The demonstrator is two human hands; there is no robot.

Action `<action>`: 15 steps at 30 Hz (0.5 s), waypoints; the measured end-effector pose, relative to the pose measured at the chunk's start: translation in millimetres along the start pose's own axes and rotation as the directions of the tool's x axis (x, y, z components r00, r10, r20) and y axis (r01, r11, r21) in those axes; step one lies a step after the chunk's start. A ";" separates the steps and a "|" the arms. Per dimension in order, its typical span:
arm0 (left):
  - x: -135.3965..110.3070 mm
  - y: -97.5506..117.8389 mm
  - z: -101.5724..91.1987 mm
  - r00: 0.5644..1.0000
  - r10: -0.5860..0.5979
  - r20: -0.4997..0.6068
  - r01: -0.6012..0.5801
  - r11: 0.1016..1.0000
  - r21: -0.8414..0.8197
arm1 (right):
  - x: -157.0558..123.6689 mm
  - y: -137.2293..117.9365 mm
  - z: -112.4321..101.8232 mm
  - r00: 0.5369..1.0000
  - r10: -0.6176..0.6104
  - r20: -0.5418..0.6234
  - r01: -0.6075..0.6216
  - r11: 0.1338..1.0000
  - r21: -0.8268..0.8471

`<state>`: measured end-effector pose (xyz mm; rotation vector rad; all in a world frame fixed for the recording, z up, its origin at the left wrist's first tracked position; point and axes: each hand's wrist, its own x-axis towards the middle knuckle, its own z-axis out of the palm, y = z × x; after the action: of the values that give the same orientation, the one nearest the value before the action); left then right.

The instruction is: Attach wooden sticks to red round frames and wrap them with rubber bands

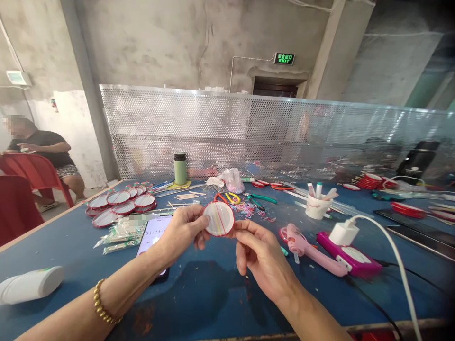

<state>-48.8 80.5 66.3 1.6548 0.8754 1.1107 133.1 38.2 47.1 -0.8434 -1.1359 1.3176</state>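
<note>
Both my hands hold one small round white disc with a red rim up above the blue table. Thin red and yellow elastic bands cross its face. My left hand pinches its left edge with thumb and fingers. My right hand pinches the right edge, its other fingers curled. A gold bead bracelet circles my left wrist.
Behind the disc lie several finished red-rimmed discs, loose coloured bands, a phone, a green flask, a pink glue gun, a white paper cup, a white charger and cable. A perforated metal screen fences the far edge. A person sits at far left.
</note>
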 end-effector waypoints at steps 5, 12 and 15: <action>-1.7 1.8 0.6 1.000 0.022 -0.008 -0.022 1.000 0.005 | -0.1 -0.2 1.1 1.000 0.025 0.019 -0.025 1.000 0.010; -0.5 0.8 0.2 0.999 0.039 -0.023 -0.039 0.999 0.018 | -0.7 0.0 2.2 1.000 0.011 0.016 -0.011 1.000 0.000; 0.1 0.7 0.1 0.999 0.034 -0.022 -0.033 0.999 0.014 | -0.1 0.1 2.5 1.000 -0.001 0.009 0.001 1.000 -0.018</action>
<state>-48.7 80.4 67.0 1.6764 0.8737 1.1503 130.7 37.8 47.8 -0.8507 -1.1561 1.3136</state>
